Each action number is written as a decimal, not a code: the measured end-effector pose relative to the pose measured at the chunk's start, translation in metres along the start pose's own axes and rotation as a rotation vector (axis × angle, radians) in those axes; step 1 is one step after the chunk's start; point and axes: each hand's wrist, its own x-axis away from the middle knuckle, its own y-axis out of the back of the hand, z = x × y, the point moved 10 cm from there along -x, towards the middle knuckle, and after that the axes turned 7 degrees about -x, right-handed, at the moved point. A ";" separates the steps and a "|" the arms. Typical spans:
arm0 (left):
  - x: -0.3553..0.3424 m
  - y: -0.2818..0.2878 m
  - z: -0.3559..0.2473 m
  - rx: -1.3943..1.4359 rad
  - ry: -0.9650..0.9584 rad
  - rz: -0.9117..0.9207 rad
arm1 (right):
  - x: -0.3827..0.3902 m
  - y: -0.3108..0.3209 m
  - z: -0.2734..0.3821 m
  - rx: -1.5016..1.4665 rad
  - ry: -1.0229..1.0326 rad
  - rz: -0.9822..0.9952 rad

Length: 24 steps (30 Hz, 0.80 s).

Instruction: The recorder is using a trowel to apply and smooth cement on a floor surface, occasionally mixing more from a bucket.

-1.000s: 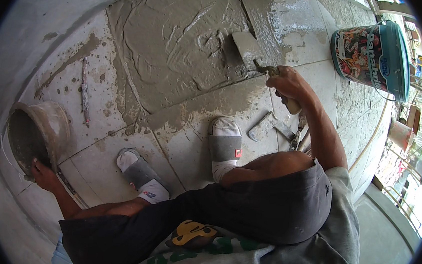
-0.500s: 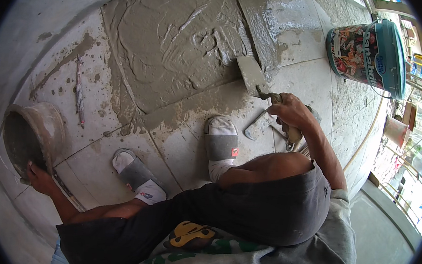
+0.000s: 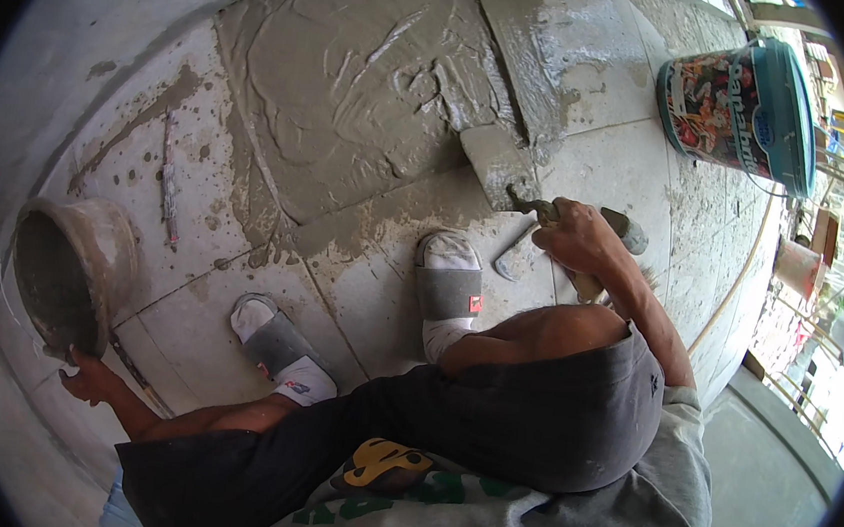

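Observation:
My right hand is closed around the handle of a trowel. Its flat, mortar-coated blade rests at the lower right edge of a square bed of wet grey mortar. At the left, a mortar-stained bucket lies tipped, with a dark inside. My left hand is just below the bucket's near rim, thumb and fingers apart; whether it touches the rim is hard to make out. Part of another tool with a greyish blade shows on the tiles beneath my right hand.
A teal-lidded pail with a printed side stands at the far right. A narrow mortar-spattered stick lies on the tiles near the left wall. My sandalled feet are between the mortar and my knees. A hose runs along the right.
My left hand has come off the bucket's rim and dropped slightly, its fingers spreading. The trowel blade has shifted a little down and tilted at the mortar's edge.

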 end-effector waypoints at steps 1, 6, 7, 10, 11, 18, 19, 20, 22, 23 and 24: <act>-0.006 -0.015 0.045 0.229 0.274 0.112 | 0.001 -0.001 0.017 0.001 0.027 -0.008; 0.057 -0.095 0.017 1.335 0.728 0.736 | -0.004 0.018 0.060 0.062 0.260 -0.104; 0.050 -0.088 -0.002 1.388 0.620 0.706 | -0.001 0.021 0.079 -0.001 0.190 -0.064; 0.050 -0.075 -0.025 1.527 0.459 0.605 | 0.000 0.037 0.145 0.153 0.460 -0.114; 0.049 -0.044 -0.038 1.537 0.429 0.561 | 0.010 0.039 0.185 0.210 0.594 -0.145; 0.036 0.017 -0.065 1.458 0.168 0.430 | 0.115 0.010 0.435 0.391 1.300 -0.193; 0.035 0.019 -0.064 1.453 0.174 0.422 | 0.122 -0.007 0.460 0.472 1.318 -0.170; 0.035 0.021 -0.061 1.403 0.170 0.399 | 0.129 -0.025 0.483 0.551 1.334 -0.146; 0.036 0.017 -0.065 1.370 0.171 0.389 | 0.155 -0.064 0.518 0.692 1.574 -0.239; 0.036 0.016 -0.070 1.357 0.159 0.398 | 0.158 -0.085 0.531 0.765 1.567 -0.267; 0.033 0.020 -0.063 1.320 0.146 0.392 | 0.165 -0.108 0.543 0.819 1.579 -0.282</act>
